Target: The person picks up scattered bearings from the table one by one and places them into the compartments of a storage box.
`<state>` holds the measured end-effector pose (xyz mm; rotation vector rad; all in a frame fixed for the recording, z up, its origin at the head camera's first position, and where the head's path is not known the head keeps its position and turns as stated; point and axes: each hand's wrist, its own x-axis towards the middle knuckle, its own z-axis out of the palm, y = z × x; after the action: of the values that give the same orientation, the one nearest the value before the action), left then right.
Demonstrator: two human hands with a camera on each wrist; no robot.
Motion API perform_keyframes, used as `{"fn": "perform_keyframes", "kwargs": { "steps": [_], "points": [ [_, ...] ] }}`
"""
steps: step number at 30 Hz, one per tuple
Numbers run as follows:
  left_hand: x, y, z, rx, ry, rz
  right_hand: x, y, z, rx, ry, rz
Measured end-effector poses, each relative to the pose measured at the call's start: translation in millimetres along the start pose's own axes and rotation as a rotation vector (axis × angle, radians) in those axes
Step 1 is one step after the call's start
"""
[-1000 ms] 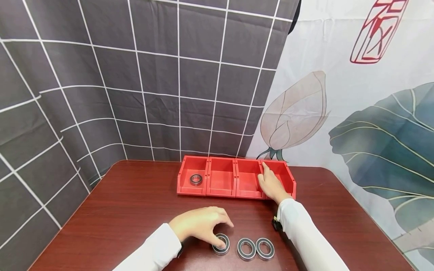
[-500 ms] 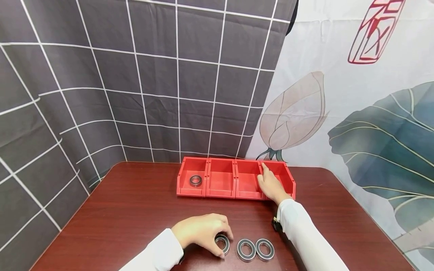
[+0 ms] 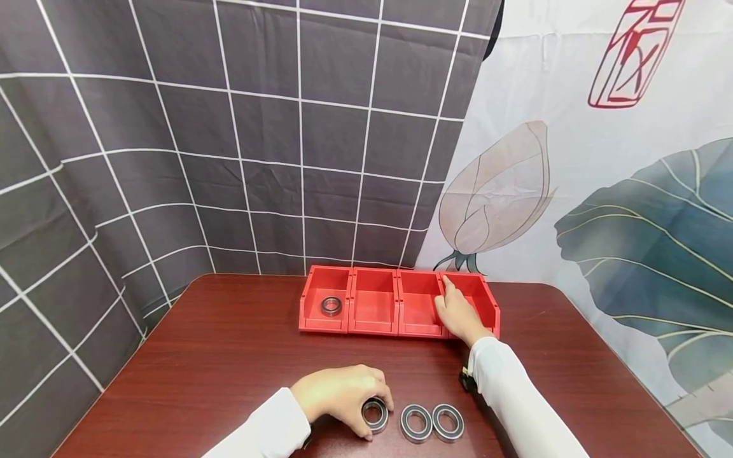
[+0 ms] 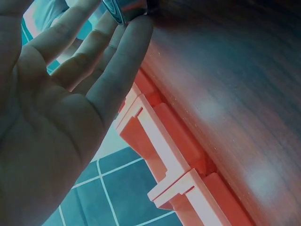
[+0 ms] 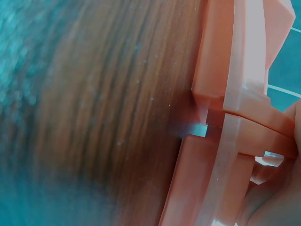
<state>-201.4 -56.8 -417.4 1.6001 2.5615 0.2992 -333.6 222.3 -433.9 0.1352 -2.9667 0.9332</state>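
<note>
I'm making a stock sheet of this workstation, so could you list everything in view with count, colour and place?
Table: 1, reddish brown, under everything
Bins: 4, red, in a row near the table's far edge
Rings: 4, silver and black; one in the leftmost bin, one between the left hand's thumb and fingers, two side by side on the table
Grid cloth: 1, dark grey with white lines, behind, left to centre
White cloth: 1, white with a printed bud, leaf and red seal, behind on the right
Dark object: 1, black, top edge between the cloths, too cut off to name
Sleeves: 2, white, one per arm
Hands: 2, bare; left at a ring, right at the wall between the two rightmost bins
</note>
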Motion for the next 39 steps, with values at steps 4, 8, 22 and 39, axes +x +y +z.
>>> {"fn": "perform_keyframes", "kwargs": {
  "steps": [4,8,22,39],
  "points": [
    [0.5,-0.1,0.7,0.010,-0.004,0.000,-0.3,-0.8,0.2,0.002,-0.002,0.004],
    [1.1,0.4,0.6,0.010,-0.001,0.004,-0.7,-1.9,-0.2,0.007,-0.002,0.006],
    [1.2,-0.5,1.5,0.002,0.002,0.023,0.7,0.0,-0.6,-0.002,-0.004,0.001],
    [1.1,-8.7,-5.6,0.035,0.122,0.055,1.1,0.9,1.0,-0.003,0.001,-0.001]
  ]
}}
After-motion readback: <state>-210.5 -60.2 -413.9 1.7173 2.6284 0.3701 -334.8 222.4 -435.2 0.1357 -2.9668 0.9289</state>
